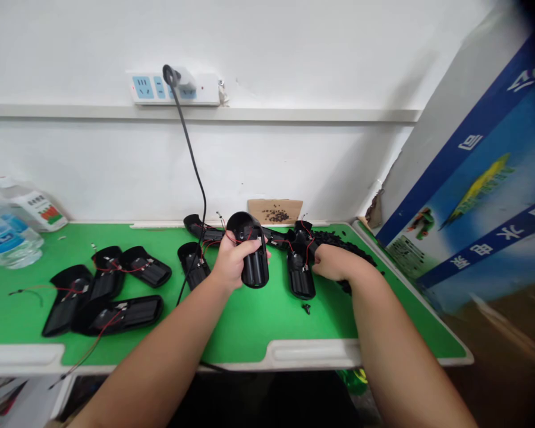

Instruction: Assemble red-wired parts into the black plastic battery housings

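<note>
My left hand (233,261) is wrapped round a black plastic housing (255,267), held above the mat with its hollow side and red wires facing me. The thumb lies across its inner face. My right hand (333,262) has its fingers curled at the edge of a pile of small black parts (350,242); whatever is between the fingertips is hidden. Just left of it, another black housing (301,276) with red wires lies on the green table (245,324). A small black piece (306,308) sits below that housing.
Several wired black housings (145,266) lie at the left. One more (194,264) rests behind my left forearm, near a hanging black cable (191,148). Cardboard with dark bits (258,208) leans at the wall. Bottles (40,208) stand left; a large printed box (481,154) stands right.
</note>
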### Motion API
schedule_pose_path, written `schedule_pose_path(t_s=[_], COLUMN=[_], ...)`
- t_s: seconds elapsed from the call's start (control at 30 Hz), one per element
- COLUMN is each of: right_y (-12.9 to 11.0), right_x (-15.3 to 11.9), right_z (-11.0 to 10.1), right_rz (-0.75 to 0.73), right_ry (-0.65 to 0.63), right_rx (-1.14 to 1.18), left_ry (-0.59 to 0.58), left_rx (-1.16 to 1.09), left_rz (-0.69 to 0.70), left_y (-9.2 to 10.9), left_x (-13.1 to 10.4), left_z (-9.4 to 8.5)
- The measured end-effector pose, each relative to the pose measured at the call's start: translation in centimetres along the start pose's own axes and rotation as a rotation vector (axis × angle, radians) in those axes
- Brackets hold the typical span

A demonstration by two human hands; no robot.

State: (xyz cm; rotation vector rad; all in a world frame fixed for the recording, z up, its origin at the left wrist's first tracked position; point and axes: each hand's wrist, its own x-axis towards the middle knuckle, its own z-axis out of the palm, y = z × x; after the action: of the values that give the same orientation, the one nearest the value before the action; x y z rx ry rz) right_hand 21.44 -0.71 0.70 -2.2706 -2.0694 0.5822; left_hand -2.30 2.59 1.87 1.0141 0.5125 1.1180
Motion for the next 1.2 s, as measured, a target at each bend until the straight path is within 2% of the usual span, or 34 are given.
schedule_pose_path(t_s=[0.17, 0.33, 0.4, 0.47, 0.6, 0.77, 0.93, 1.2], right_y=[-0.5, -0.4, -1.1, -2.2, -4.9, -6.8, -7.4, -7.2], right_x=[-0.8, -1.0, -1.3, -1.8, -2.4, -1.9, -1.8, -2.3], right_z=[-0.8, -1.5, -1.6, -1.5, -0.3, 1.2, 1.8, 1.8], right_rz=[-0.112, -0.076, -0.145, -0.239, -0.373, -0.395, -0.449, -0.477], right_ry=[0.041, 0.191, 0.272, 0.288, 0.156, -0.003, -0.143, -0.274], right_rx=[0.063, 0.16, 0.356, 0.666, 1.277, 1.687, 1.896, 1.99], left_ry=[0.037, 0.062, 0.064, 0.059, 0.014, 0.002, -0.02, -0.021], left_rx=[0.031, 0.05, 0.047, 0.031, -0.019, -0.09, -0.068, -0.07], left_rz=[-0.002, -0.003, -0.013, -0.037, -0.134, -0.302, -0.335, -0.31], left_y=[0.0, 0.0, 0.0, -0.1, -0.4, -0.2, 0.1, 0.0], left_x=[0.1, 0.2, 0.2, 0.2, 0.1, -0.2, -0.2, -0.2], left_z=[0.0, 0.0, 0.0, 0.0, 0.0, 0.6, 0.9, 0.7])
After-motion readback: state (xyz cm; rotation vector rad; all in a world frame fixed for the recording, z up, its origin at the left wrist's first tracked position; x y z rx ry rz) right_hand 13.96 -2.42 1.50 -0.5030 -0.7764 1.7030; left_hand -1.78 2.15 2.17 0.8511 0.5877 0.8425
